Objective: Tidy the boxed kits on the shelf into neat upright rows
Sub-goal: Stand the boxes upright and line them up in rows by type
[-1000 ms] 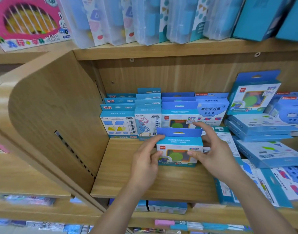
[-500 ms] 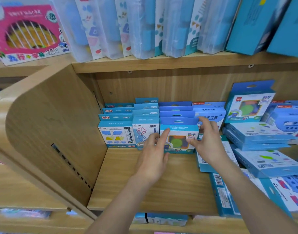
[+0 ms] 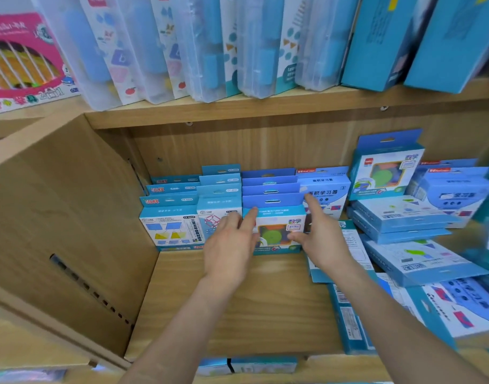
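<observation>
A blue boxed kit with a green disc in its window point(image 3: 276, 234) stands upright at the front of the third row on the wooden shelf point(image 3: 254, 306). My left hand point(image 3: 232, 245) lies against its left edge with straight fingers. My right hand point(image 3: 318, 239) touches its right edge, index finger stretched up along the box top. Two upright rows of blue kits point(image 3: 174, 225) stand to its left. Behind it stand several more of the same boxes.
On the right, blue kits lie flat in loose piles point(image 3: 409, 245), with one upright box point(image 3: 384, 170) on top. A curved wooden side panel point(image 3: 60, 217) closes the shelf's left. Clear cases point(image 3: 210, 45) hang over the upper shelf.
Both hands carried the green-disc kit from the shelf's front back against the row, and it now stands there upright. The fingers have straightened along its sides.
</observation>
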Demonstrator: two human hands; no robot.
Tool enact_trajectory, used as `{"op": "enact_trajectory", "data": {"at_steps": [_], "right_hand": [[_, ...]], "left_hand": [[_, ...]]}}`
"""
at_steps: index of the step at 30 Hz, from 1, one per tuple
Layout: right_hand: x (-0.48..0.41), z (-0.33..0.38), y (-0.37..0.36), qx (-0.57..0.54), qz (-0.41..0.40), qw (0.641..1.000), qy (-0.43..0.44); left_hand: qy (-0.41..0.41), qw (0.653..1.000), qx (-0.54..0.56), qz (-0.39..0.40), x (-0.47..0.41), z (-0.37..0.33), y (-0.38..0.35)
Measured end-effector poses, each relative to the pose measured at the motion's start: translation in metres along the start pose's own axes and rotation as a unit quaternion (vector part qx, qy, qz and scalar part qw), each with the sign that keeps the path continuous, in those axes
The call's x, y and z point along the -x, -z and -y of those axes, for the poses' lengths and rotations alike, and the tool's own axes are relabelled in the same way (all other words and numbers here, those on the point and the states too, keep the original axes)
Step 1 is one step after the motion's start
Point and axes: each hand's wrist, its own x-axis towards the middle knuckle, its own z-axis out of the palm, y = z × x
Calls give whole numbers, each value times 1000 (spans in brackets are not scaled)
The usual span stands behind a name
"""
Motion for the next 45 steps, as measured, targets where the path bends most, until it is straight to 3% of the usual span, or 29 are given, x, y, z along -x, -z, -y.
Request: {"op": "enact_trajectory", "data": {"at_steps": [8, 12, 20, 23, 27, 35, 39, 42, 45], "right_hand": [[40, -3, 43, 93, 65, 993, -13], [89, -23, 85, 108, 48, 992, -48], [154, -49, 102, 160, 57, 984, -56], [161, -60, 106, 161, 64, 984, -42], [162, -80, 119, 206, 100, 973, -10], [149, -128, 148, 167, 182, 968, 31], [143, -143, 151, 116, 189, 972, 82], [139, -153, 152, 100, 121, 981, 117], [138, -149, 153, 46, 81, 989, 117]], "left_hand": [[20, 998, 36, -57, 3, -8, 6], [-79, 981, 157, -80, 21, -18, -11], [-207, 941, 255, 77, 75, -81, -41], [-247, 935, 210, 143, 94, -108, -45], [-265, 952, 80, 127, 113, -129, -68], [-268, 960, 76, 2, 120, -134, -78], [-231, 961, 153, -1, 126, -113, -64], [-146, 942, 303, -11, 137, -109, -43], [23, 866, 500, -14, 141, -120, -21]]}}
